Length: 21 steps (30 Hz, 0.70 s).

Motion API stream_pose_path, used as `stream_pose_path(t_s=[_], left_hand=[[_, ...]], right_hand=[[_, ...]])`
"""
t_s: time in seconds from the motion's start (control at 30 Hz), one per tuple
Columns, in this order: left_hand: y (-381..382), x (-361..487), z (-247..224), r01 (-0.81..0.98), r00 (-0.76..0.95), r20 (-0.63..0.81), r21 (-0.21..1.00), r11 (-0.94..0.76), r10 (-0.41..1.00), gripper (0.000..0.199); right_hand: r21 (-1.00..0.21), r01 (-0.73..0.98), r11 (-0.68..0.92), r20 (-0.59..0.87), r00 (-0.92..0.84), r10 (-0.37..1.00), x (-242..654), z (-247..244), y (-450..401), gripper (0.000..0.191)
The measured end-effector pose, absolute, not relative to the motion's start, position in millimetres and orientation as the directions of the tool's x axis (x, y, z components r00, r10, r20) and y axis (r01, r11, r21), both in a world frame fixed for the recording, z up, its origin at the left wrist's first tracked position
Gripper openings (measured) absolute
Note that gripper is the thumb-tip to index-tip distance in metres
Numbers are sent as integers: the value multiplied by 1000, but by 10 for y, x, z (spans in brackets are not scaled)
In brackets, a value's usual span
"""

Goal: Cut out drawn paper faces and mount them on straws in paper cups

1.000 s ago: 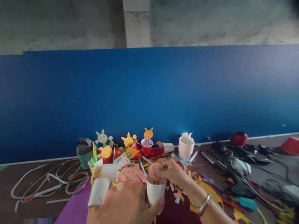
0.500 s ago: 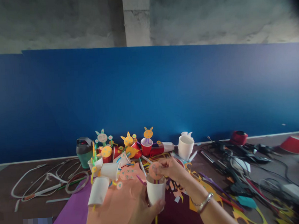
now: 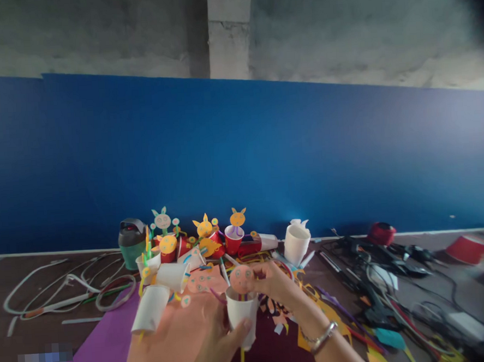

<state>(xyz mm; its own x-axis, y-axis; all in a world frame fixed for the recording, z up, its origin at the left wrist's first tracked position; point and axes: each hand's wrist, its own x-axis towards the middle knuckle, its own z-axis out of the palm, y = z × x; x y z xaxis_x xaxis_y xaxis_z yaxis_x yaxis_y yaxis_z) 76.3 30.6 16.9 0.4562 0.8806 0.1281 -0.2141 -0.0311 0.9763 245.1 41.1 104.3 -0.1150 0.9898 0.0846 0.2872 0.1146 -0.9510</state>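
My left hand [image 3: 218,335] is wrapped around a white paper cup [image 3: 241,315], held upright above the papers. A yellow strip [image 3: 242,360] sticks out below the cup. Above the cup's mouth is a round peach paper face [image 3: 240,278] with drawn eyes, and dark and yellow strips run from it down into the cup. My right hand [image 3: 268,280], with a bracelet on the wrist, pinches the face at its right edge. Under my left arm lies a peach paper sheet [image 3: 165,338]; a white cup [image 3: 150,309] lies tipped on its left side.
Behind stand decorated cups, among them a red cup [image 3: 234,240] with an orange animal face. A white cup [image 3: 297,244] holds crumpled paper. Yellow paper scraps [image 3: 324,312] and tangled black cables [image 3: 367,282] lie right, white cables [image 3: 74,287] left, beside a green container [image 3: 132,248].
The view has shifted and tilted slightly. The paper face shows more fully above the cup, and my right fingers sit lower on its right edge. My left hand still grips the cup.
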Motion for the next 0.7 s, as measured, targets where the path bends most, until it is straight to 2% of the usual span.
stream_pose_path(t_s=[0.1, 0.27, 0.47, 0.57, 0.7], left_hand=[[295, 766, 184, -219, 466, 127, 976, -25, 876, 55], [262, 754, 223, -279, 461, 138, 960, -5, 877, 59], [297, 782, 301, -270, 317, 143, 961, -55, 938, 59], [350, 790, 387, -273, 235, 110, 961, -43, 966, 64], [456, 745, 525, -185, 181, 20, 983, 15, 983, 61]], right_hand=[[-953, 268, 141, 107, -138, 985, 2454, 1049, 396, 27], [-897, 362, 252, 224, -118, 967, 2454, 1022, 403, 25], [-918, 318, 237, 206, -129, 970, 2427, 970, 433, 34], [-911, 318, 262, 260, -50, 964, 2484, 1031, 436, 38], [-837, 510, 198, 246, 28, 969, 2641, 1070, 408, 24]])
